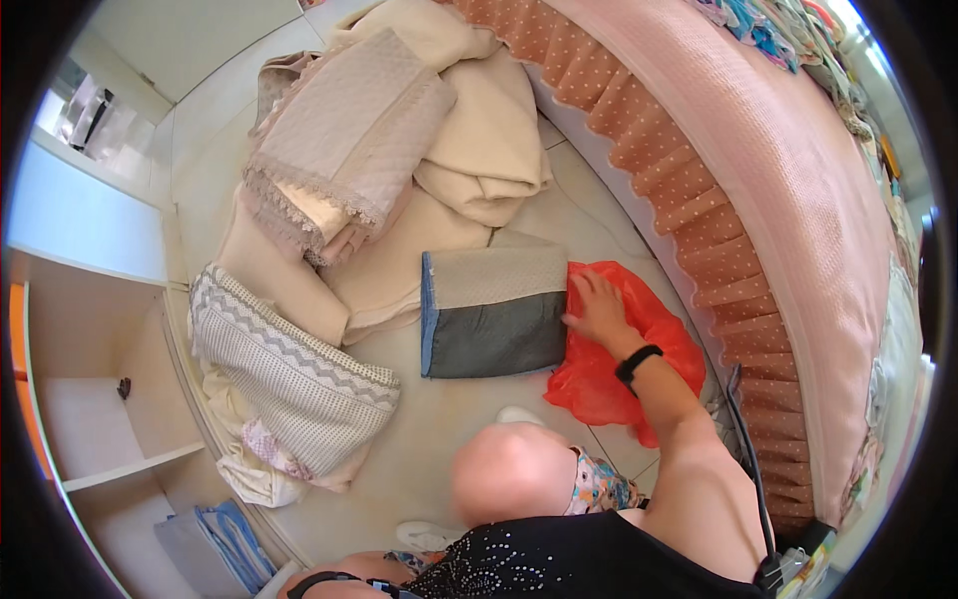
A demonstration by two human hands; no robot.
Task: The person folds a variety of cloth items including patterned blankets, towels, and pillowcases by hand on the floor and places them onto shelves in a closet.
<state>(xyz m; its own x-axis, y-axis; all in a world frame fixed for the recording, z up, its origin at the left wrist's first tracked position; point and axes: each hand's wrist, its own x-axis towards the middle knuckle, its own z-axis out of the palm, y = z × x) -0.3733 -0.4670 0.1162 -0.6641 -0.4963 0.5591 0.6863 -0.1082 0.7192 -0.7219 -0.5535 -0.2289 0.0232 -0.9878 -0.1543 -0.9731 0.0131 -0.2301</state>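
Observation:
My right hand [597, 311], with a black band at the wrist, rests its spread fingers at the left part of a crumpled red plastic bag [629, 359]. Its fingertips are close to the right edge of a folded cloth [490, 329], dark grey and beige with a blue edge, which lies flat on the tiled floor. Whether the fingers grip the bag cannot be told. My left hand is out of view; only part of the left arm with a black strap shows at the bottom edge.
Folded cream blankets [486, 135] and a quilted lace-edged cover [344, 135] are piled ahead. A grey-and-white patterned textile [292, 374] lies left, beside an open cabinet [135, 457] holding folded blue and grey cloths [217, 550]. A bed with a polka-dot ruffle [688, 217] curves along the right.

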